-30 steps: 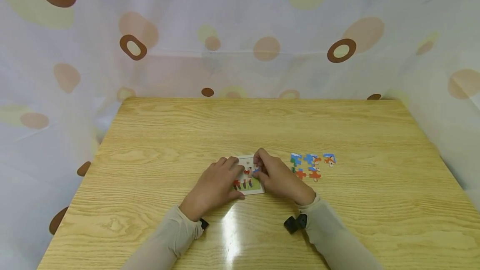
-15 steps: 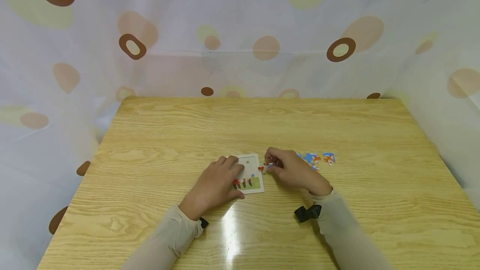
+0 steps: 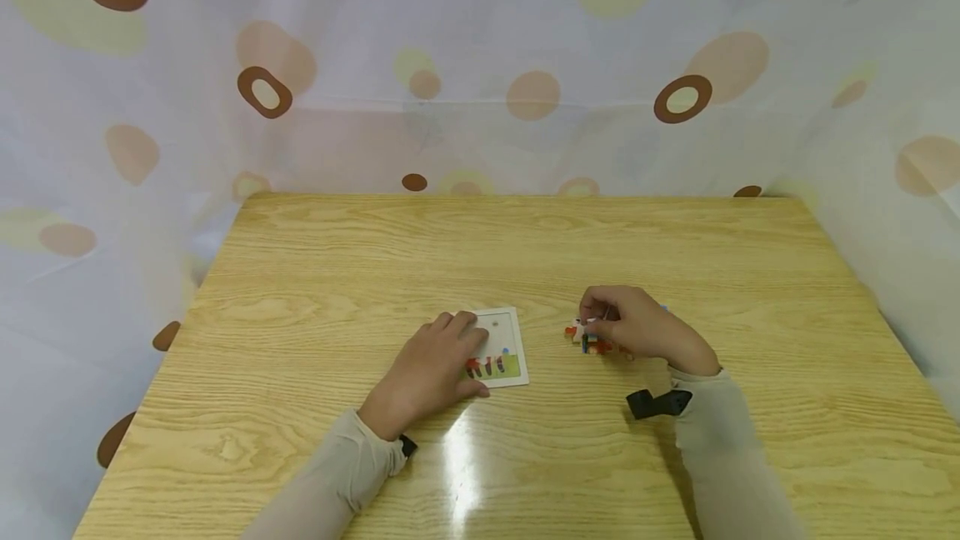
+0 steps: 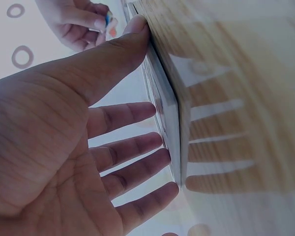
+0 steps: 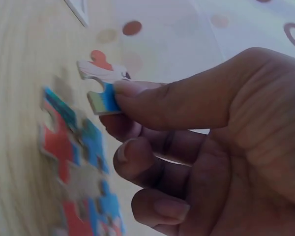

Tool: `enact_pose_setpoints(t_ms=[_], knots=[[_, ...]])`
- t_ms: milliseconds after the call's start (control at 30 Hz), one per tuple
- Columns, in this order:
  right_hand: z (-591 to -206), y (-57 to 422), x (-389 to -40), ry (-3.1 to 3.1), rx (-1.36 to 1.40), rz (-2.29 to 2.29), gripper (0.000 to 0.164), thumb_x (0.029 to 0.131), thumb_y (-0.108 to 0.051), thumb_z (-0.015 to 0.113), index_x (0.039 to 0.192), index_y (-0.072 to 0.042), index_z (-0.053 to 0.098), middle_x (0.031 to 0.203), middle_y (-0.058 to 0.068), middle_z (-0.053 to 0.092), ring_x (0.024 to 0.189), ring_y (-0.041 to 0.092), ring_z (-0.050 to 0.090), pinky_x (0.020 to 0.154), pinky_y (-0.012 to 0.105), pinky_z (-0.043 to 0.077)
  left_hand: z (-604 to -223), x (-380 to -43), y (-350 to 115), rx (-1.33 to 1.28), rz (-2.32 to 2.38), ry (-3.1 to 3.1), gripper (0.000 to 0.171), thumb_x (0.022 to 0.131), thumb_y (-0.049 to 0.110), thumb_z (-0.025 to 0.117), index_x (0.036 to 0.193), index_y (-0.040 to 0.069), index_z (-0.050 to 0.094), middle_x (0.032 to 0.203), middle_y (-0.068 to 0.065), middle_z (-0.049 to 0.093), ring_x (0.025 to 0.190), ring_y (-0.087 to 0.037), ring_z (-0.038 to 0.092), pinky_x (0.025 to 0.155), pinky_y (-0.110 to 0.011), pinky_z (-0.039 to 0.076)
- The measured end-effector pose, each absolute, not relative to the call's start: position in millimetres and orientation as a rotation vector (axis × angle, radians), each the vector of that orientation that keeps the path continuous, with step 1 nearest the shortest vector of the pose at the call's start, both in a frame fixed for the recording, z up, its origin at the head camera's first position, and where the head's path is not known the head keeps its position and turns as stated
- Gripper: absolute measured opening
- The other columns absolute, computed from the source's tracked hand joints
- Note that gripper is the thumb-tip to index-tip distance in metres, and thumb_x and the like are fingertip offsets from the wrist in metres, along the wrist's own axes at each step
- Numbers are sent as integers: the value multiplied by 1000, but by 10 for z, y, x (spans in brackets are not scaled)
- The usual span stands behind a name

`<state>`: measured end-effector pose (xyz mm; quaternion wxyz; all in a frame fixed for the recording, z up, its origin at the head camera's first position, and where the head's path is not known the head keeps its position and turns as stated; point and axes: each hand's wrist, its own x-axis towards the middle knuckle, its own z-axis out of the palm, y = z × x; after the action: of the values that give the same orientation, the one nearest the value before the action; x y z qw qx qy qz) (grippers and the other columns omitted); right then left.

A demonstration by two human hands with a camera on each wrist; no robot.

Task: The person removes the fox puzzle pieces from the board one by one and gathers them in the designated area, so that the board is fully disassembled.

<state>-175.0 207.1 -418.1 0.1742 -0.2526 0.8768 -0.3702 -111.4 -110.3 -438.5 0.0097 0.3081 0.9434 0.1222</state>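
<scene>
Between right thumb and fingers, my right hand point(image 3: 648, 327) pinches a jigsaw piece point(image 5: 102, 102) in white, red and blue, raised over the table. Loose puzzle pieces point(image 5: 59, 142) in red, blue and green lie just below it, partly hidden by this hand in the head view. My left hand point(image 3: 427, 369) rests on a small white-framed puzzle board point(image 3: 504, 330), its fingers extended over the left part and the thumb along the near edge. The board's lower strip carries a printed picture with red, dark legs and green; its upper area is plain white.
The wooden table point(image 3: 360, 257) spreads around both hands. A patterned curtain point(image 3: 480, 140) hangs behind its far edge and along both sides. A black wrist camera point(image 3: 658, 404) sits on the right sleeve.
My right hand has lifted the jigsaw piece off the board and carried it right, over the loose pieces. The board's upper area now shows bare. My left hand has stayed in place.
</scene>
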Motion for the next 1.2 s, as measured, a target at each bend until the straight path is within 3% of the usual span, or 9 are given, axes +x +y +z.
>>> enact_pose_setpoints(t_ms=[333,667,1200], knots=[[-4019,2635,-1748,2461,-557,-1034,6,100,3,61,102,-3,64,79,9,61,65,23,52,56,30,43,-4373,-1110,-1098,956,401,2933,64,79,44,89,126,8,65,137,-14,58,119,-33,57,94,-45,53],[-4012,2825,-1751,2416,-499,-1022,8,100,2,63,104,5,57,85,7,62,66,17,52,59,31,48,-4363,-1112,-1097,943,393,2937,64,79,44,89,126,8,66,137,-14,58,119,-32,56,94,-46,52],[-4052,2925,-1747,2442,-431,-968,5,98,1,64,99,-1,59,78,5,61,62,15,49,56,29,42,-4383,-1107,-1101,955,397,2944,63,79,44,89,125,8,65,136,-12,58,117,-31,56,92,-45,52]])
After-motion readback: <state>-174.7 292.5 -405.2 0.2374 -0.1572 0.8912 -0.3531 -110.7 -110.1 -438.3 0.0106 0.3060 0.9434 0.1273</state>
